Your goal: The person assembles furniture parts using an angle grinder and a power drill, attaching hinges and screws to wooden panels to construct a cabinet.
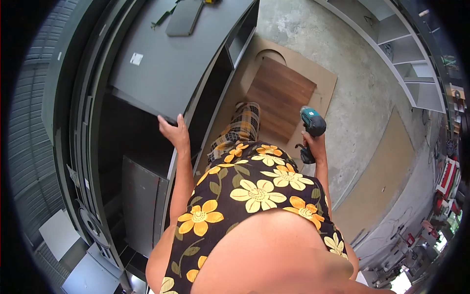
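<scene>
My left hand (175,133) is at the near corner of a large grey panel (161,68), its thumb and a finger on either side of the panel's edge. The panel lies on top of a dark cabinet frame (215,93), which has open compartments below. In my right hand (316,143) is a teal and black cordless drill (313,121), held by its handle out to the right of my body. A small dark grey board (184,17) rests on the panel's far part, next to a green strap-like item (164,18).
On the floor ahead lies a brown wood-grain board (281,98) over a tan sheet (325,81). White shelving (391,41) stands at the right. Another tan sheet (377,176) lies on the concrete floor. Assorted tools and clutter (416,240) are at the lower right.
</scene>
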The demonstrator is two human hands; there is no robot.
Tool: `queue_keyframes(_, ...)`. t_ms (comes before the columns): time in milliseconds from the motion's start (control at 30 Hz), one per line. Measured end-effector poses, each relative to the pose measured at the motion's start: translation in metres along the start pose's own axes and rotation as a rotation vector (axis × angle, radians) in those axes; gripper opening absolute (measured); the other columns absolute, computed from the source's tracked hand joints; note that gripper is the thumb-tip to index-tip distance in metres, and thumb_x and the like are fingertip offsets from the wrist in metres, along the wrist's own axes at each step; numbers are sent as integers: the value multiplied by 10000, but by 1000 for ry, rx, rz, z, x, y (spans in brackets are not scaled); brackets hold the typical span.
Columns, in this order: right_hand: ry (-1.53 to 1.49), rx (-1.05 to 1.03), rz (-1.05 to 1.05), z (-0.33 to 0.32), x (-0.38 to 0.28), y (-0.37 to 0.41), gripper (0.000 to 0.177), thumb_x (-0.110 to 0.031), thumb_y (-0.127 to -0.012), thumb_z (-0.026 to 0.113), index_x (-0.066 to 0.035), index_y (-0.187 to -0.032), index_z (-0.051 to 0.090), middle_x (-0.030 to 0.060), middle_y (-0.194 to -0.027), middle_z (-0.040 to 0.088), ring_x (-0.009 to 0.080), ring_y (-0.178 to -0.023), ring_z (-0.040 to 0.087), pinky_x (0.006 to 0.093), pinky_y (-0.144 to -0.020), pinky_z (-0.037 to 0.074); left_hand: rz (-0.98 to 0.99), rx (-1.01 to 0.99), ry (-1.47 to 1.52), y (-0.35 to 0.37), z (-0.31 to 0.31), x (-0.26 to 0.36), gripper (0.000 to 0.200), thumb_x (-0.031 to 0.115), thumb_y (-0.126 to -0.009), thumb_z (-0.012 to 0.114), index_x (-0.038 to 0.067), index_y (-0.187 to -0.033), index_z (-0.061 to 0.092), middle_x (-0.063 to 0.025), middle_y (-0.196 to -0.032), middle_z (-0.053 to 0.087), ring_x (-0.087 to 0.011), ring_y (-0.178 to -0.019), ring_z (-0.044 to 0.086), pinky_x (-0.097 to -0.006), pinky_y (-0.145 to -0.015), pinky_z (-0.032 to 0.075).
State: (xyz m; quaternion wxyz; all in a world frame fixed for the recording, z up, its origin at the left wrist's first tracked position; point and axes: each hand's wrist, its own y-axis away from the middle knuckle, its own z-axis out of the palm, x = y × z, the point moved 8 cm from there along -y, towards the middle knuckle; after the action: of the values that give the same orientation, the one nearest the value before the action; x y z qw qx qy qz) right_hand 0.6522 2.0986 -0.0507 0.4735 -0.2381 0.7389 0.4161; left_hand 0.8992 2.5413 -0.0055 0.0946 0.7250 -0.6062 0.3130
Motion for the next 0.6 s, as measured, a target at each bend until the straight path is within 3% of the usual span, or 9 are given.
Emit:
queue_keyframes(67,-59,13,20,-4,-14,-16,158,-140,-773,691,-36,-781,572,-15,-554,521,80,-459,484,255,-451,396,16,61,-46,-8,-10,29,735,223,-808,680,-18,-1394,307,-323,-1357,315,-428,-1281,304,-474,-1064,260)
queue_keyframes(100,-10,-25,24,4,-4,-15,292,-124,-803,661,-16,-1065,588,-14,-638,542,70,-492,506,224,-463,419,17,91,-62,-14,-21,31,756,223,-804,679,-5,-1409,287,-335,-1404,248,-453,-1327,230,-491,-1097,210)
queue_keyframes(200,-113,6,53,-6,-24,-54,230,-151,-768,691,-16,-924,587,-10,-624,542,80,-472,494,253,-454,408,52,-8,-57,-35,11,82,751,210,-810,671,15,-1419,278,-316,-1430,205,-445,-1339,215,-499,-1093,221)
queue_keyframes(233,-91,-13,45,-12,-22,-72,280,-151,-765,695,-14,-984,588,-9,-644,546,77,-482,495,251,-457,411,69,-22,1,-41,25,105,696,188,-820,657,46,-1410,317,-293,-1439,209,-432,-1339,225,-495,-1094,223)
queue_keyframes(333,-48,-20,33,-19,-25,-119,270,-163,-768,701,-17,-968,593,-12,-629,539,75,-497,504,255,-464,417,132,-87,89,-59,78,145,644,155,-823,645,70,-1394,357,-268,-1447,213,-418,-1342,231,-494,-1092,230)
queue_keyframes(600,66,-43,30,-88,-88,-230,180,-141,-767,708,-26,-814,578,-9,-596,544,81,-505,519,262,-471,424,234,-219,215,-93,191,308,519,110,-813,632,47,-1304,477,-213,-1370,390,-370,-1278,369,-439,-1069,298)
